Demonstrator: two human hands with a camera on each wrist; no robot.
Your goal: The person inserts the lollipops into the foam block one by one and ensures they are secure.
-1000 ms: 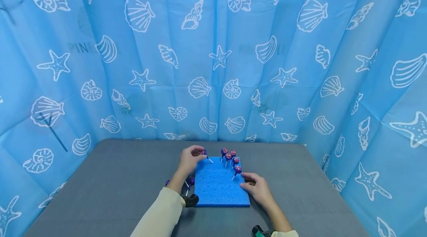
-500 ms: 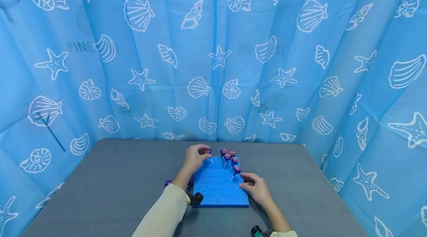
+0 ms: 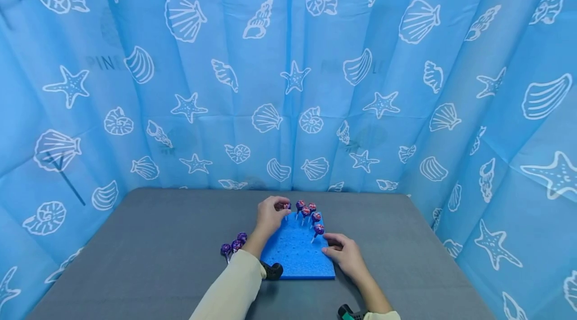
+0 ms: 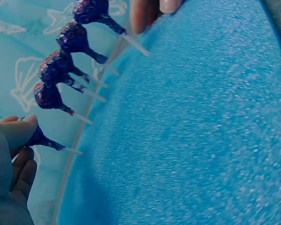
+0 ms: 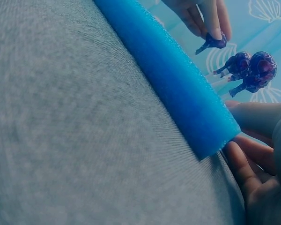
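Observation:
In the head view, my left hand (image 3: 269,217) pinches a purple-wrapped lollipop (image 4: 37,137) by its round head over the far left corner of a blue foam board (image 3: 295,252). The lollipop's white stick points down, its tip right at the foam surface in the left wrist view. Beside it, several lollipops (image 3: 318,230) with purple and red wrappers stand in the board along its far and right edges, some tilted. My right hand (image 3: 349,255) rests against the board's right side with thumb and fingers apart, touching the edge.
Several loose lollipops (image 3: 236,245) lie on the grey table (image 3: 171,255) left of the board, partly hidden by my left forearm. Rows of small holes dot the foam. A blue curtain (image 3: 252,69) with white shells hangs behind the table.
My left hand has moved right along the board's far edge with the lollipop, whose stick has turned from slanted to nearly upright. My right hand has stayed at the board's side.

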